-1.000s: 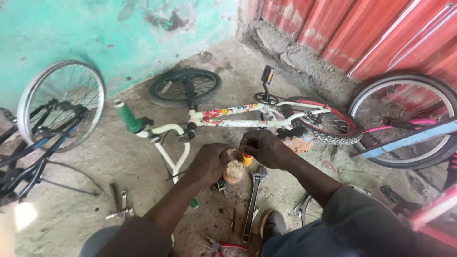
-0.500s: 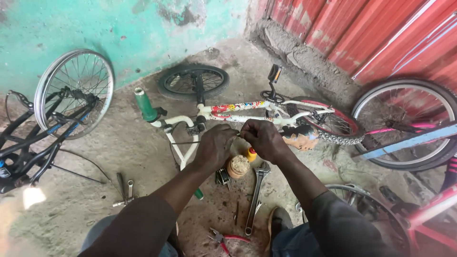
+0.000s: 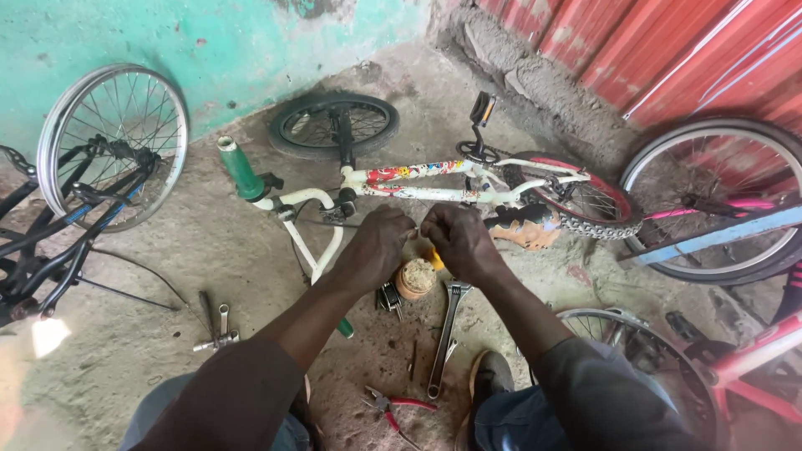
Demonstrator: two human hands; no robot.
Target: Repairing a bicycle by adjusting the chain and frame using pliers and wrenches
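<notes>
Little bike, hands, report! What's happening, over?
Left hand and right hand close together over grease tub, pinching something too small to tell. Small bike upside down just beyond. Wrench and pliers on floor nearby.

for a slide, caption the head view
Both hands meet above a small tub, beside a white bike lying on the floor.

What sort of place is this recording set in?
Probably an informal bicycle repair spot: a small white-framed bicycle lies on the bare concrete floor, with a long steel wrench and red-handled pliers.
</notes>
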